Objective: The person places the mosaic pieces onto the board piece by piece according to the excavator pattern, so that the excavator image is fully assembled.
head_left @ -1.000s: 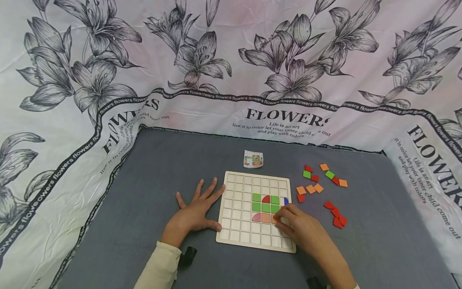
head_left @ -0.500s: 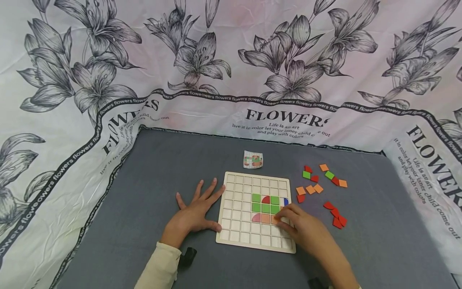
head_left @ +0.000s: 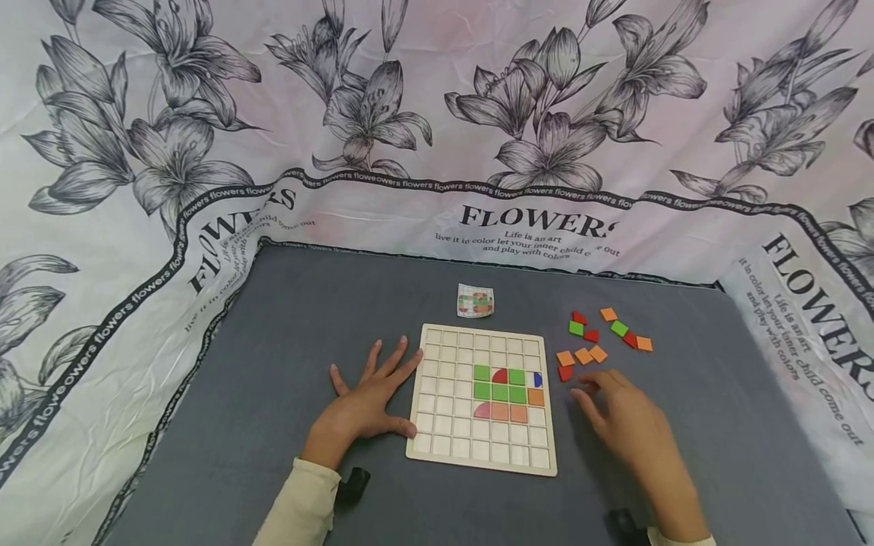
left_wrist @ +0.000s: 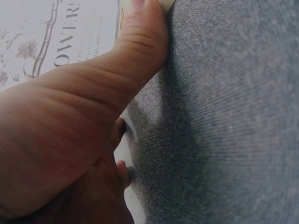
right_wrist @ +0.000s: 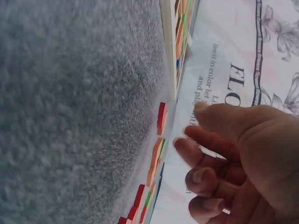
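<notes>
The square wooden grid board (head_left: 444,446) holds green, orange, red, pink and blue-and-white tiles right of its middle. With fingers spread, the left hand (head_left: 362,408) touches the board's left edge; in the left wrist view its thumb (left_wrist: 140,42) rests at the board's rim. Off the board's right side hovers the right hand (head_left: 630,425), fingers loosely bent and nothing between them. Its nearest tiles are a red one (head_left: 565,373) and an orange one (head_left: 598,353). The right wrist view shows the right hand (right_wrist: 243,158) above the cloth, thumb and fingertips apart.
A small printed pattern card (head_left: 475,301) lies behind the board. Loose red, green and orange tiles, among them a green one (head_left: 619,328), lie at the right on the grey cloth (head_left: 328,303). Flower-printed fabric (head_left: 382,220) borders the cloth at the back and sides.
The right hand has moved right, off the board, uncovering the tiles beneath it. Several red tiles at the right are now hidden behind that hand. The left hand stays at the board's edge.
</notes>
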Demonstrator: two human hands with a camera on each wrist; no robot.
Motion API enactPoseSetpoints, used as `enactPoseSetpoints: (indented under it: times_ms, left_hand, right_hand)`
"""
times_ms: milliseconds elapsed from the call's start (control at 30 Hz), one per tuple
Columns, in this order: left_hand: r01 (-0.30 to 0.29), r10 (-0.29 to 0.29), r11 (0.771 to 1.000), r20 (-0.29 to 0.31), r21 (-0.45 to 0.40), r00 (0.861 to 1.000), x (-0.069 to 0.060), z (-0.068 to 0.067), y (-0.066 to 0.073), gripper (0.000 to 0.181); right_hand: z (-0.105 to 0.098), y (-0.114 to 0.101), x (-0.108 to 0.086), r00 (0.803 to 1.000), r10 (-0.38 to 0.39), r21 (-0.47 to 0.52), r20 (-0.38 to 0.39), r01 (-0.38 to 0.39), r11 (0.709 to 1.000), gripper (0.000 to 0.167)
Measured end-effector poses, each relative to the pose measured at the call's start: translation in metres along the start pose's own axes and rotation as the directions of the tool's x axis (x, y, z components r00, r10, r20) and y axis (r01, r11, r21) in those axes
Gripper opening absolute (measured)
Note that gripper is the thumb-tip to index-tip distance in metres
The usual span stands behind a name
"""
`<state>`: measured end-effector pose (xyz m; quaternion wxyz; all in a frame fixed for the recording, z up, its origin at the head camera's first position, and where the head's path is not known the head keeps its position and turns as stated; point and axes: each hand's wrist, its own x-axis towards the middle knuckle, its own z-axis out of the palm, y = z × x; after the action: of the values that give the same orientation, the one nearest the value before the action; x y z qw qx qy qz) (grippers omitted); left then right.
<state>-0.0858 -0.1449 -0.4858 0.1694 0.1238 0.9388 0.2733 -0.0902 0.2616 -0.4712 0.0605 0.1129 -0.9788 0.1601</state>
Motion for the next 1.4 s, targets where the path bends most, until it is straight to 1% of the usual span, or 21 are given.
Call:
enactPoseSetpoints:
  times_ms: [167,267,400,533,567,667,800,900,1067,1133,1233,1400]
  left_hand:
    - [0.009,-0.009,1.000,0.008,0.012,1.000,0.000,-0.001,0.000,0.120]
    - [0.007,-0.007,1.000,0.011,-0.004,1.000,0.001,-0.001,-0.002,0.121]
    - [-0.026,0.026,0.999,-0.005,-0.025,1.000,0.005,0.004,-0.010,0.124]
    - [-0.028,0.028,1.000,-0.003,-0.014,1.000,0.007,0.003,-0.010,0.124]
    - [-0.016,0.016,1.000,0.008,-0.008,1.000,0.005,-0.001,-0.006,0.123]
    - [0.000,0.000,1.000,0.017,0.011,1.000,0.005,-0.004,-0.002,0.122]
    - [0.009,-0.009,0.999,0.026,0.031,1.000,0.003,-0.003,-0.002,0.121]
    - [0.011,-0.012,1.000,0.026,0.025,1.000,0.001,0.000,-0.002,0.121]
    - [0.010,-0.011,1.000,0.023,0.012,1.000,-0.001,0.000,-0.001,0.121]
    - [0.010,-0.010,1.000,0.025,0.010,1.000,-0.002,0.000,0.000,0.120]
    - [-0.001,0.001,1.000,0.021,-0.004,1.000,-0.001,0.002,-0.002,0.121]
    - [-0.018,0.018,1.000,0.009,-0.022,1.000,0.004,0.009,-0.012,0.125]
  right_hand:
    - [0.002,0.003,0.007,0.999,0.043,-0.005,0.022,-0.043,0.999,0.035]
    - [0.005,0.003,0.013,0.998,0.059,-0.009,0.039,-0.059,0.998,0.038]
    - [0.009,0.002,0.020,0.996,0.070,-0.022,0.060,-0.068,0.997,0.043]
    - [0.012,0.000,0.025,0.995,0.061,-0.028,0.076,-0.059,0.998,0.044]
    - [0.012,-0.001,0.026,0.995,0.057,-0.029,0.077,-0.054,0.998,0.044]
    - [0.013,-0.002,0.028,0.996,0.043,-0.028,0.081,-0.041,0.999,0.041]
    - [0.013,-0.003,0.028,0.994,0.028,-0.015,0.102,-0.026,1.000,0.036]
    - [0.014,-0.005,0.027,0.993,0.014,-0.002,0.118,-0.014,1.000,0.033]
    - [0.017,-0.005,0.030,0.992,-0.014,0.020,0.127,0.011,1.000,0.030]
    - [0.017,-0.004,0.030,0.990,-0.019,0.036,0.142,0.014,0.999,0.029]
    - [0.016,-0.004,0.032,0.985,-0.020,0.047,0.173,0.012,0.999,0.026]
    - [0.015,-0.002,0.032,0.975,-0.018,0.040,0.220,0.010,0.999,0.023]
